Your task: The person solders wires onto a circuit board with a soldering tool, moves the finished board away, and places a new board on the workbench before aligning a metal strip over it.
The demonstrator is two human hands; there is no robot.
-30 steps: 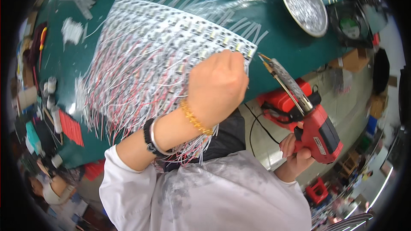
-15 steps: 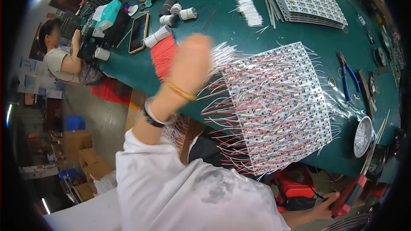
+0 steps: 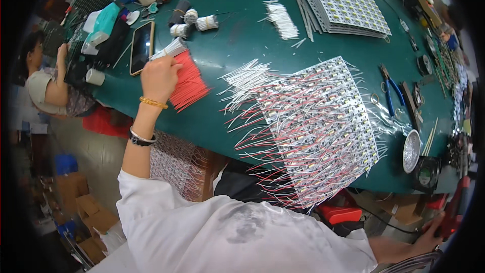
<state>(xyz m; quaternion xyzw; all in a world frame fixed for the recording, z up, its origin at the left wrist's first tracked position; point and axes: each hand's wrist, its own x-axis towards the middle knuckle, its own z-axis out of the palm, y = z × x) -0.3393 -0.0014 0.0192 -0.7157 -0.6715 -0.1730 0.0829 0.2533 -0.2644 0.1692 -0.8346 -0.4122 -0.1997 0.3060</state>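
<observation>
My left hand (image 3: pixel 160 78) is closed at the left edge of a fan of short red wires (image 3: pixel 189 83), beside a bundle of white wires (image 3: pixel 174 47). Whatever its curled fingers pinch is hidden. My right hand (image 3: pixel 429 235), low at the far right, is wrapped around a red-and-black soldering gun (image 3: pixel 461 199). In front of me lies a panel of small circuit boards (image 3: pixel 323 126), with many red and white wires sticking out along its rows. Loose white wires (image 3: pixel 247 81) rest against the panel's upper left corner.
A phone (image 3: pixel 142 48) lies left of the red wires. Blue-handled pliers (image 3: pixel 391 91), a small metal dish (image 3: pixel 411 151) and a tape measure (image 3: pixel 427 173) are at the right. Stacked panels (image 3: pixel 343 2) stand at the back. Another person (image 3: pixel 48 78) sits at the far left.
My left hand has moved left, from beside the loose white wires to the red wires. My right hand has shifted outward to the right with the soldering gun. The view has turned slightly.
</observation>
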